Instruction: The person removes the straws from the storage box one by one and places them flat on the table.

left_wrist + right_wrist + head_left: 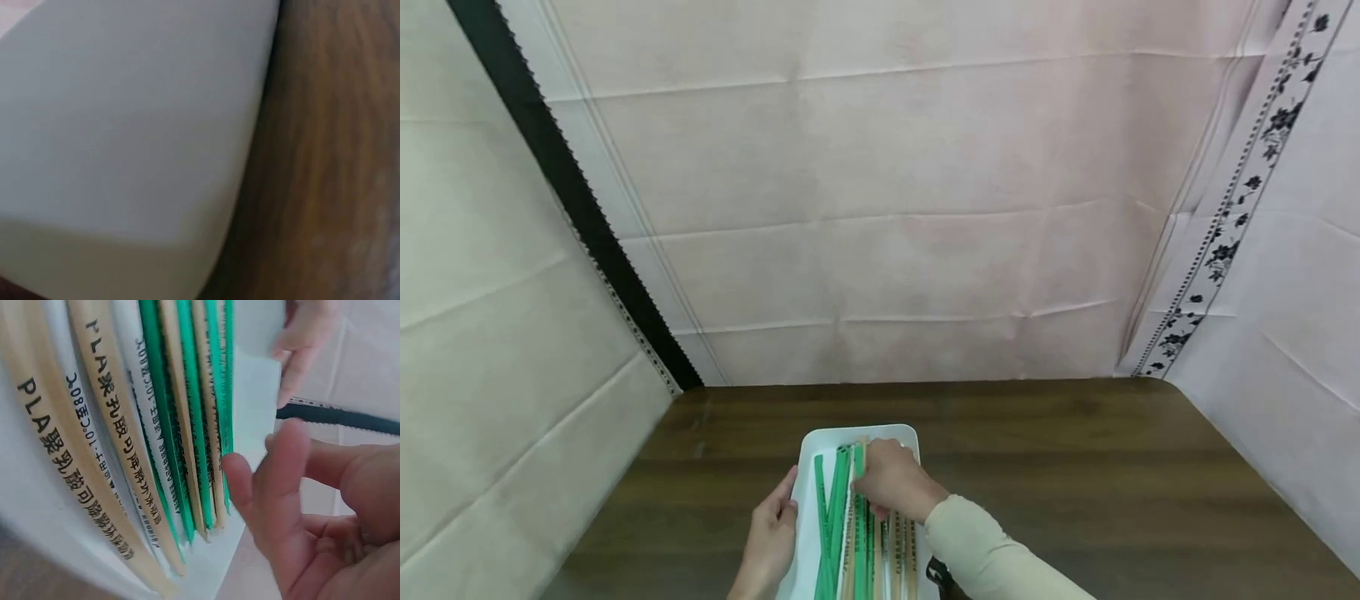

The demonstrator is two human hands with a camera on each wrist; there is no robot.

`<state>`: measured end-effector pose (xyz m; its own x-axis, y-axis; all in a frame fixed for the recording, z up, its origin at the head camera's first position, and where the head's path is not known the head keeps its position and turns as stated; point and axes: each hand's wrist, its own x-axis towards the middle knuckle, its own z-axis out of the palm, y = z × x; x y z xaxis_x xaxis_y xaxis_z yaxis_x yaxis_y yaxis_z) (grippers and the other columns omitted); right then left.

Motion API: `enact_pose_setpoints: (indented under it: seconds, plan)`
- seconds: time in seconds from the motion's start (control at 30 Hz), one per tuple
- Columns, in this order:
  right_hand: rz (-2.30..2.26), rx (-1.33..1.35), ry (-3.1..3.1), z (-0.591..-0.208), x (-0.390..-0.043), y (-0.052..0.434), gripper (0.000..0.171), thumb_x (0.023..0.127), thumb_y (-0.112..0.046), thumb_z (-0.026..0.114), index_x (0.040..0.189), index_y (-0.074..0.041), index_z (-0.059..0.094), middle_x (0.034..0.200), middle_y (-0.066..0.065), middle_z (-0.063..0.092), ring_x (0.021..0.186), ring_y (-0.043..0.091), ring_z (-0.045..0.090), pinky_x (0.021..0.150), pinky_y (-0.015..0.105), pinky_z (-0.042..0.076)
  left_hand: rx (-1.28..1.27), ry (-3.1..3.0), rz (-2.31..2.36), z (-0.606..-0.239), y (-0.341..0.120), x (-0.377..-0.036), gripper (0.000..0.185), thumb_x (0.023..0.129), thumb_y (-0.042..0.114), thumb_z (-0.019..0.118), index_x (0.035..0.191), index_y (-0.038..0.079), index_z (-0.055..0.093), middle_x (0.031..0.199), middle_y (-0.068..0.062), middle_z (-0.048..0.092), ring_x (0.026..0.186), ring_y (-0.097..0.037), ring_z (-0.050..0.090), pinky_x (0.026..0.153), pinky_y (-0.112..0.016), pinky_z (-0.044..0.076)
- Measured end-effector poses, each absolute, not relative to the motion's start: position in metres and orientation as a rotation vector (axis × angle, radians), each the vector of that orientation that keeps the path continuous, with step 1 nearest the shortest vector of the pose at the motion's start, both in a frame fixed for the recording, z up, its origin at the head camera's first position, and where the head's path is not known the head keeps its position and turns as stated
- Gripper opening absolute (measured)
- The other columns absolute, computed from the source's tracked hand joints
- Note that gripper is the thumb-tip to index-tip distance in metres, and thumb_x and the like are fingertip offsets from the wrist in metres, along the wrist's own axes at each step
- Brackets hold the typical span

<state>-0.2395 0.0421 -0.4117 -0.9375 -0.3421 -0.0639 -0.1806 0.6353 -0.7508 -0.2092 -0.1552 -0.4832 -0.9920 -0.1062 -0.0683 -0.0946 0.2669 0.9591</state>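
Note:
A white tray (807, 521) holds several long wrapped drinking straws, some green (838, 500), some tan (897, 554), with printed lettering. Beside the tray's left wall is my left hand (770, 533), its thumb and forefinger extended along the rim. My right hand (895, 482) reaches over the straws from the right. In the right wrist view, its fingers (287, 453) are loosely bent, one fingertip close to the outermost green straw (227, 425); whether it touches cannot be told. No straw shows gripped in that hand. The left wrist view shows the tray's outer side (125, 137), no fingers.
The tray stands on a dark brown wooden table (1075, 467). Pale creased cloth (925, 208) hangs behind the table and along both sides, with a black strip (587, 208) at left and a floral border (1232, 217) at right.

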Motion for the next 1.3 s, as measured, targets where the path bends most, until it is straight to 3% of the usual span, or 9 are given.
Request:
enact_pose_setpoints:
  seconds: [0.1, 0.17, 0.27, 0.3, 0.43, 0.5, 0.6, 0.97, 1.3]
  plan:
    - [-1.033, -0.452, 2.78, -0.415, -0.236, 0.035, 0.04, 0.096, -0.002, 0.069, 0.056, -0.003, 0.063, 0.037, -0.001, 0.048, 0.031, 0.012, 0.046, 0.054, 0.028, 0.053, 0.159, -2.484, -1.92, -0.483, -0.152, -0.211, 0.052, 0.112, 0.002, 0.035, 0.164, 0.003, 0.033, 0.161, -0.031, 0.039, 0.144, -0.046, 0.045, 0.111, -0.059, 0.047]
    - [-0.92, -0.476, 2.86, -0.418, -0.235, 0.03, 0.045, 0.095, 0.002, 0.067, 0.052, -0.005, 0.059, 0.036, -0.001, 0.046, 0.03, 0.011, 0.044, 0.079, 0.038, 0.061, 0.156, -2.474, -1.915, -0.483, -0.151, -0.211, 0.052, 0.112, 0.002, 0.036, 0.164, 0.002, 0.034, 0.161, -0.03, 0.04, 0.144, -0.045, 0.046, 0.111, -0.058, 0.048]
    - [-0.805, -0.481, 2.94, -0.421, -0.234, 0.022, 0.042, 0.094, 0.007, 0.063, 0.055, -0.007, 0.058, 0.041, 0.0, 0.048, 0.037, 0.014, 0.048, 0.113, 0.049, 0.047, 0.175, -2.467, -1.867, -0.484, -0.154, -0.209, 0.051, 0.111, 0.0, 0.037, 0.162, 0.0, 0.036, 0.16, -0.03, 0.042, 0.142, -0.044, 0.049, 0.109, -0.055, 0.05]
    - [-0.795, -0.472, 2.95, -0.421, -0.234, 0.019, 0.04, 0.095, 0.008, 0.062, 0.058, -0.007, 0.059, 0.043, 0.001, 0.05, 0.038, 0.014, 0.05, 0.113, 0.05, 0.047, 0.184, -2.465, -1.852, -0.484, -0.155, -0.208, 0.051, 0.11, 0.0, 0.037, 0.162, 0.0, 0.037, 0.159, -0.03, 0.043, 0.141, -0.043, 0.05, 0.108, -0.054, 0.051]
    - [-0.827, -0.394, 2.942, -0.423, -0.234, 0.015, 0.03, 0.094, 0.01, 0.063, 0.068, -0.005, 0.062, 0.051, 0.004, 0.053, 0.039, 0.013, 0.051, 0.078, 0.038, 0.062, 0.172, -2.452, -1.836, -0.487, -0.157, -0.207, 0.051, 0.11, -0.001, 0.038, 0.161, -0.002, 0.038, 0.158, -0.031, 0.044, 0.139, -0.041, 0.052, 0.106, -0.051, 0.053]
    - [-0.875, -0.364, 2.914, -0.425, -0.234, 0.014, 0.031, 0.093, 0.01, 0.062, 0.066, -0.005, 0.061, 0.047, 0.004, 0.052, 0.034, 0.01, 0.047, 0.049, 0.028, 0.053, 0.163, -2.447, -1.838, -0.487, -0.157, -0.207, 0.051, 0.11, -0.001, 0.039, 0.161, -0.002, 0.038, 0.157, -0.031, 0.045, 0.138, -0.041, 0.054, 0.105, -0.05, 0.054]
    - [-0.959, -0.35, 2.871, -0.427, -0.235, 0.016, 0.036, 0.093, 0.009, 0.063, 0.06, -0.005, 0.059, 0.041, 0.002, 0.048, 0.03, 0.008, 0.041, 0.032, 0.022, 0.038, 0.158, -2.451, -1.825, -0.487, -0.157, -0.207, 0.05, 0.11, -0.001, 0.039, 0.16, -0.003, 0.038, 0.157, -0.032, 0.045, 0.138, -0.041, 0.053, 0.106, -0.052, 0.053]
    - [-1.015, -0.234, 2.9, -0.427, -0.238, 0.024, 0.025, 0.091, -0.006, 0.073, 0.069, -0.004, 0.061, 0.055, 0.006, 0.052, 0.043, 0.015, 0.047, 0.04, 0.026, 0.035, 0.186, -2.44, -1.822, -0.485, -0.153, -0.207, 0.05, 0.11, -0.001, 0.039, 0.16, -0.001, 0.04, 0.158, -0.029, 0.046, 0.141, -0.041, 0.052, 0.11, -0.053, 0.05]
    - [-1.133, -0.205, 2.81, -0.424, -0.242, 0.039, 0.048, 0.097, -0.016, 0.07, 0.055, -0.016, 0.046, 0.051, -0.005, 0.036, 0.046, 0.011, 0.034, 0.044, 0.026, 0.026, 0.175, -2.442, -1.803, -0.485, -0.154, -0.206, 0.05, 0.109, -0.001, 0.039, 0.16, -0.003, 0.04, 0.157, -0.029, 0.047, 0.14, -0.038, 0.052, 0.109, -0.047, 0.051]
